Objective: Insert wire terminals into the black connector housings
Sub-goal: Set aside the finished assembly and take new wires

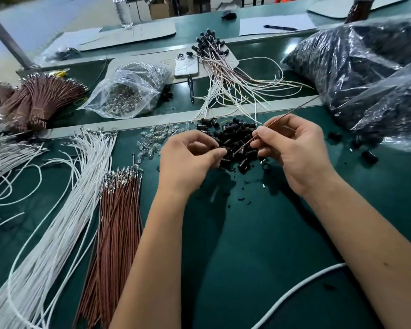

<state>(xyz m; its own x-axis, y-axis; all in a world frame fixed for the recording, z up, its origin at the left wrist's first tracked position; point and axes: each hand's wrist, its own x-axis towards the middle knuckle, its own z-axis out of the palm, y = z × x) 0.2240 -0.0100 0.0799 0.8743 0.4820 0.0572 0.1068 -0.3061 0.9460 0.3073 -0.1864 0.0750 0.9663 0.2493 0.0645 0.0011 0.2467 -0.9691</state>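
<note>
Right over a heap of black housings (235, 138) on the green table (259, 233), the right hand (299, 150) pinches a thin brown wire (280, 118) between thumb and fingertips; the wire slants up and away to the right, and its lower end points down toward the left hand (190, 157). That hand's fingers are curled at the heap's left edge around a black housing, mostly hidden by the fingers. Small clear bulbs (154, 138) lie scattered just left of the heap. Nearer on the left, a bundle of brown wires (114, 222) with metal ends lies beside a spread of white wires (57, 222). Beyond a pale ridge across the table sit a clear bag of bulbs (128, 91), a phone (186, 66), a fan of finished wires with black caps (223, 74), and tied brown bundles (38, 98) far left. Big plastic bags of black parts (365, 67) crowd the right side. A white cable (299, 290) curves under the right forearm.
</note>
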